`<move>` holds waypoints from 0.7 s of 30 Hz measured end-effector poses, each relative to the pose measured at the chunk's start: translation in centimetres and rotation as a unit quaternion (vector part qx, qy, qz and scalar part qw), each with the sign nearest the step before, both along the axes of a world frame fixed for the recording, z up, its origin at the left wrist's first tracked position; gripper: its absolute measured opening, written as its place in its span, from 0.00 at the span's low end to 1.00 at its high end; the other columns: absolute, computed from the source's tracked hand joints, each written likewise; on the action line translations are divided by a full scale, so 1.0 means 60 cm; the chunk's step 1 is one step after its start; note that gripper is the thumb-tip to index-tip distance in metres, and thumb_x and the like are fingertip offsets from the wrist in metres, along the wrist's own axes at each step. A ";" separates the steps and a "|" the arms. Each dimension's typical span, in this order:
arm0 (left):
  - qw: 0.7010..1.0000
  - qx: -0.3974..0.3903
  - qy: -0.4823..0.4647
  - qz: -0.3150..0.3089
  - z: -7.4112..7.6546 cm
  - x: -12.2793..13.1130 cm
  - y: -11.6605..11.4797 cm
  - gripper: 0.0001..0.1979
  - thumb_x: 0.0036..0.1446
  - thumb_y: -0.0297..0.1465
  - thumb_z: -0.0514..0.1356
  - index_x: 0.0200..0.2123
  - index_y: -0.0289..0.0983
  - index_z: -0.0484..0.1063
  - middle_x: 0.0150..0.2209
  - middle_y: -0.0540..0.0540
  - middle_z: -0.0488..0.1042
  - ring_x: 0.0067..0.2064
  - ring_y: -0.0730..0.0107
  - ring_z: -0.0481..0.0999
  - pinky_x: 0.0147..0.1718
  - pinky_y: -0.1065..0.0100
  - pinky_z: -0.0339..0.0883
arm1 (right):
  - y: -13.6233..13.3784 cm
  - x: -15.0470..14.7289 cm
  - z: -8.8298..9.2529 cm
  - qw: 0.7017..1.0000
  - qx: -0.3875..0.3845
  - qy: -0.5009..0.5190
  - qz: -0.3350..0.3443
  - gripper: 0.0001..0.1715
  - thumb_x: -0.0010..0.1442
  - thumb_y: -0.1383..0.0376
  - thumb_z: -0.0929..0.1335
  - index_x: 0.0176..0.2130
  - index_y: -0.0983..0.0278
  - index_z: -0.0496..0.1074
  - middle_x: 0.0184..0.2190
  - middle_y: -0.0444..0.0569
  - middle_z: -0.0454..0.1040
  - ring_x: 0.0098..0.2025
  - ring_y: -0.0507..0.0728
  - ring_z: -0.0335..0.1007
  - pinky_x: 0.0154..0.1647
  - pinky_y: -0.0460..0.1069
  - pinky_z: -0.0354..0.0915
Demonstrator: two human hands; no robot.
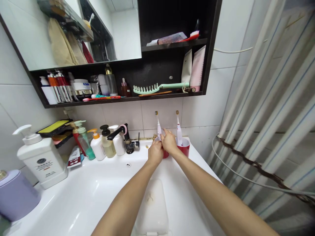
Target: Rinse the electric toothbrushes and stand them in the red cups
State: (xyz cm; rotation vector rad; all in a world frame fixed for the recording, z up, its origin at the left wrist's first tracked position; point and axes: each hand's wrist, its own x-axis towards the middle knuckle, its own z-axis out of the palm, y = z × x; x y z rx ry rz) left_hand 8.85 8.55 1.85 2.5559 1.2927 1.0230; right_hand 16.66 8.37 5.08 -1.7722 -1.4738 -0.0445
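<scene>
Both my hands are at a red cup (165, 154) on the back right of the white sink. A white electric toothbrush (159, 127) stands upright in it, head up. My left hand (155, 151) is curled at the cup's left side. My right hand (169, 141) reaches over the cup beside the toothbrush handle, its fingers bent; its fingertips are partly hidden. Just to the right, a second white electric toothbrush (179, 132) stands in another red cup (183, 149), untouched.
A black faucet (128, 141) and several pump bottles line the sink's back edge. Overhead hangs a dark shelf (123, 100) with a green hairbrush (147, 89). A white lidded case (154, 206) lies below my forearms. A pale curtain (270, 131) hangs at the right.
</scene>
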 end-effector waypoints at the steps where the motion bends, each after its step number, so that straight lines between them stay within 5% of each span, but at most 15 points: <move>1: 1.000 0.002 -0.001 -0.006 -0.001 0.000 0.001 0.09 0.45 0.25 0.48 0.30 0.36 0.66 0.32 0.47 0.67 0.37 0.68 0.62 0.33 0.69 0.57 | 0.008 0.001 0.008 1.000 -0.006 0.005 -0.003 0.20 0.51 0.66 0.57 0.45 0.70 0.57 0.40 0.57 0.64 0.43 0.57 0.58 0.42 0.49 0.54; 13: 0.999 -0.007 0.024 -0.040 0.000 -0.007 0.022 0.07 0.42 0.25 0.52 0.29 0.35 0.65 0.34 0.46 0.66 0.38 0.69 0.62 0.36 0.68 0.57 | 0.072 0.033 0.027 0.991 -0.114 0.054 0.051 0.15 0.52 0.64 0.58 0.40 0.66 0.60 0.39 0.48 0.62 0.37 0.52 0.61 0.35 0.51 0.60; 21: 0.994 -0.004 -0.103 -0.044 -0.004 -0.025 0.007 0.18 0.40 0.22 0.53 0.38 0.34 0.61 0.44 0.42 0.60 0.46 0.68 0.56 0.43 0.65 0.51 | 0.023 0.031 0.042 0.994 -0.009 0.109 0.016 0.16 0.52 0.64 0.58 0.42 0.66 0.59 0.34 0.49 0.65 0.36 0.52 0.62 0.36 0.51 0.58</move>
